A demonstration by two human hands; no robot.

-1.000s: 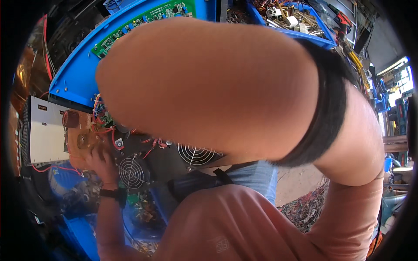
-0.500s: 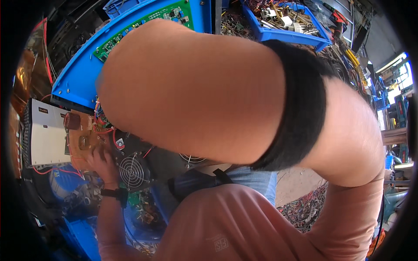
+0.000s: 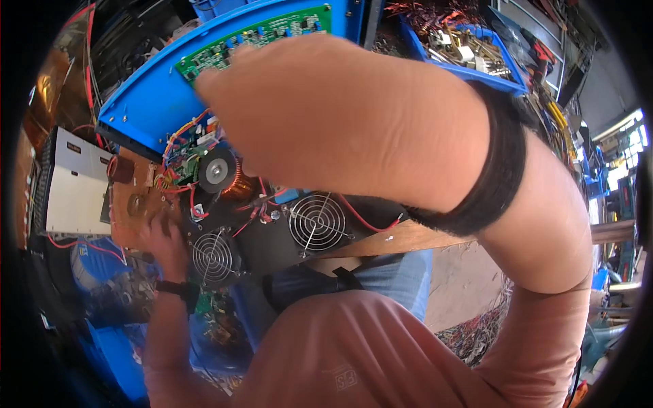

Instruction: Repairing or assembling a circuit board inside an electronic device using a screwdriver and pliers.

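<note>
Close to the camera, my right hand [image 3: 299, 109] is curled, a black band round its wrist. Its back hides the fingers and whatever they may hold. It covers part of a dark chassis [image 3: 269, 248] with a copper-wound toroid coil [image 3: 235, 178], red wires and two round fan grilles [image 3: 317, 222]. Behind it a green circuit board [image 3: 272, 34] lies on a blue panel [image 3: 139, 112]. At the chassis's left end my left hand [image 3: 165, 239], slightly blurred, rests with fingers apart at a tan board [image 3: 129, 211].
A white-faced case [image 3: 78, 187] stands at the far left. Back right is a blue tray [image 3: 500, 80] of metal parts. Blue bins [image 3: 119, 360] with scrap lie lower left. Tangled wire [image 3: 476, 330] lies on the floor at right.
My right hand has moved right and slightly up in the picture, uncovering the coil and the right fan grille. My left hand stays by the tan board.
</note>
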